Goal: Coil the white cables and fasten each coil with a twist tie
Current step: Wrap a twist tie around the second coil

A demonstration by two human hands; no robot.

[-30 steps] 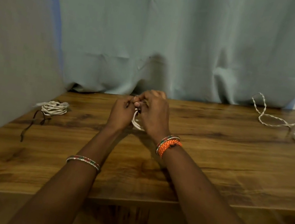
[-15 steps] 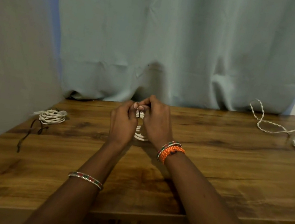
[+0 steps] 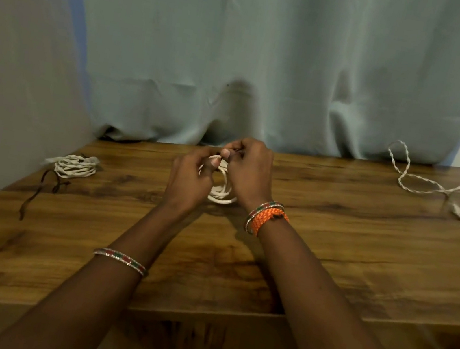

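A white cable coil (image 3: 220,195) stands on edge on the wooden table (image 3: 331,252), held between both hands at the middle back. My left hand (image 3: 188,181) grips the coil's left side, thumb up at its top. My right hand (image 3: 250,171) pinches a thin dark twist tie at the top of the coil; the tie is mostly hidden by the fingers. A second white coil (image 3: 74,167) lies at the far left. A loose white cable (image 3: 445,189) sprawls uncoiled at the far right.
Dark loose ties (image 3: 43,189) lie on the table in front of the left coil. A grey-green curtain (image 3: 257,57) hangs right behind the table, and a fabric wall closes the left side. The table's front edge (image 3: 200,306) runs below my forearms.
The hands have parted a little, so more of the coil shows between them. My right fingers keep working the tie at the coil's top. The view shifted slightly.
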